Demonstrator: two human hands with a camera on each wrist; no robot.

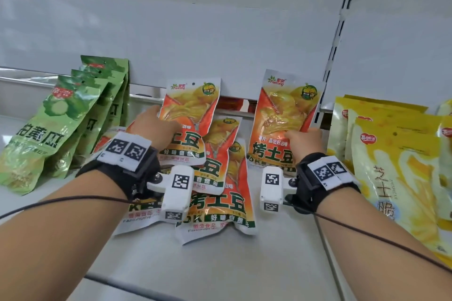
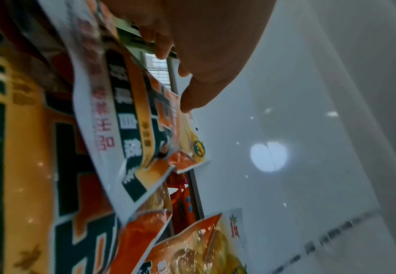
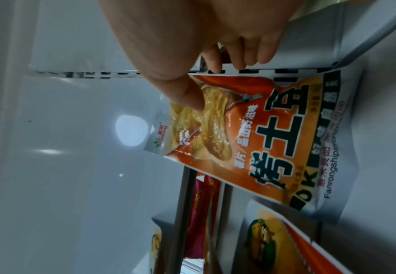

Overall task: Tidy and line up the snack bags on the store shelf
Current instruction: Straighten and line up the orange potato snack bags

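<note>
white shelf (image 1: 281, 252): orange bag (image 1: 283, 117) upright in right hand (image 1: 304, 142) grip.

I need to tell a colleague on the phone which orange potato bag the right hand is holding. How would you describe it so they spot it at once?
On the white shelf, look between the green bags on the left and the yellow bags on the right. The bag in the right hand is the orange bag standing alone nearest the yellow ones, apart from the overlapping orange pile.
</note>
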